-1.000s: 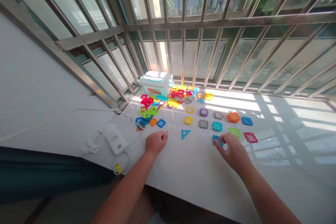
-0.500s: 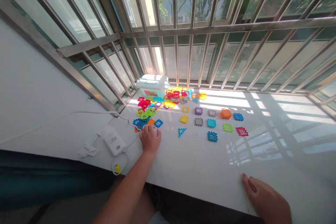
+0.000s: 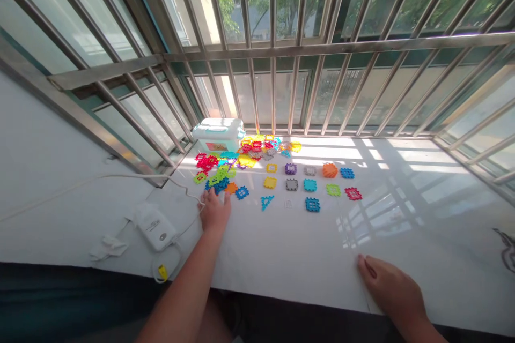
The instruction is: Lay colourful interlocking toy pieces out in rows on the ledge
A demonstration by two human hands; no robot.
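Head view, two hands (image 3: 214, 211) (image 3: 392, 286), one blue triangle (image 3: 266, 201)

My left arm (image 3: 187, 284) stretches forward, left hand (image 3: 214, 211) palm-down to the left of the triangle (image 3: 267, 202), thumb apart; my right hand (image 3: 390, 286), fingers curled in, sits well right of it, nearer me.

Dark-blue notched plastic pieces (image 3: 220, 184): loose heap, overlapping, mostly flat, near edge partly hidden, count unclear. Orange notched plastic square (image 3: 230, 188): flat, right beside heap, contact unclear. Single blue notched plastic square with windowed centre (image 3: 242, 193): flat, whole, turned cornerwise, just right of the orange one.
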